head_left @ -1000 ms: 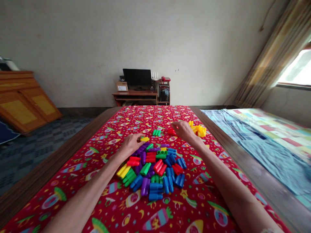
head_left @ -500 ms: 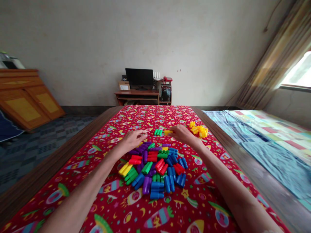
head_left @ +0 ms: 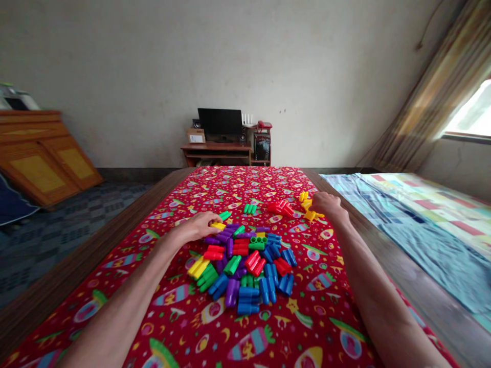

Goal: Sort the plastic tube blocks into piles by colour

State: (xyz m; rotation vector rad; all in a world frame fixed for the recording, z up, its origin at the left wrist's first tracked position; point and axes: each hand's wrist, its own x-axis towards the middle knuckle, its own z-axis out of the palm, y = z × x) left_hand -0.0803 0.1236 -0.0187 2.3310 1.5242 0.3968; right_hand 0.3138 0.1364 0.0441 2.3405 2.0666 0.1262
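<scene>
My left hand (head_left: pixel 205 225) is at the far left edge of a mixed heap of plastic building blocks, its fingers pinching a yellow block (head_left: pixel 218 226). A green block (head_left: pixel 225 215) lies just beyond its fingertips. Over the small yellow pile (head_left: pixel 311 215) at the right, my right hand (head_left: pixel 326 204) is closed, with yellow showing at its fingers; the hand partly hides the pile. The heap holds purple blocks (head_left: pixel 232 292), blue blocks (head_left: pixel 248 295), red blocks (head_left: pixel 255 262) and green blocks (head_left: pixel 207 277).
Red blocks (head_left: pixel 281 207) form a small group left of the yellow pile, with a separate green block (head_left: pixel 250 209) further left. A red patterned cloth (head_left: pixel 245 184) covers the table. Beyond stands a desk (head_left: pixel 217 146) with a monitor (head_left: pixel 220 122); a bed (head_left: pixel 422 214) is at the right.
My right hand has moved right with a yellow block to the yellow pile, uncovering the red group. My left hand has shifted slightly nearer and closed on a yellow block.
</scene>
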